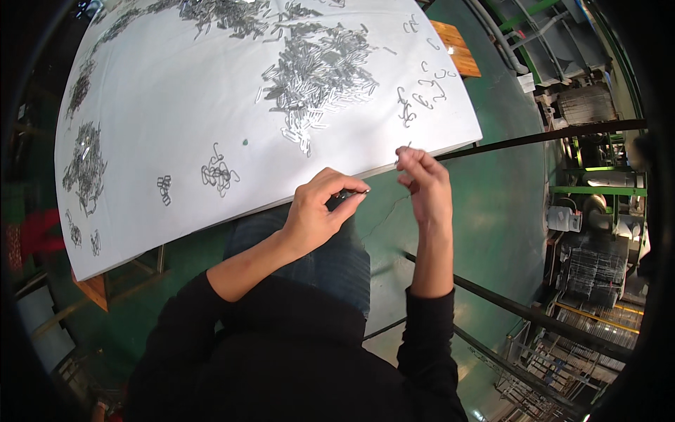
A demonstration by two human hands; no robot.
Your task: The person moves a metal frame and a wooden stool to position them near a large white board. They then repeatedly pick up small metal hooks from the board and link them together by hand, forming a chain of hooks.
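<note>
My left hand (313, 212) is closed in a pinch just off the near edge of the white-topped table (169, 126). Small dark metal pieces (344, 194) show between its thumb and fingers; their exact shape is hard to make out. To the right, my right hand (430, 188) is raised with thumb and forefinger pinched on a thin wire hook (409, 145), mostly covered by the fingertips. Beyond the hands lies a large heap of short, shiny metal loops (313, 81). Loose S-shaped and C-shaped wire hooks (405, 111) are scattered near the table's right side.
A small pile of wire hooks (219, 174) and a short stack of metal links (164, 190) lie left of my hands. More metal pieces (86, 169) are heaped along the left edge. Green floor (492, 211), dark rails (520, 309) and loaded racks (598, 267) are at right.
</note>
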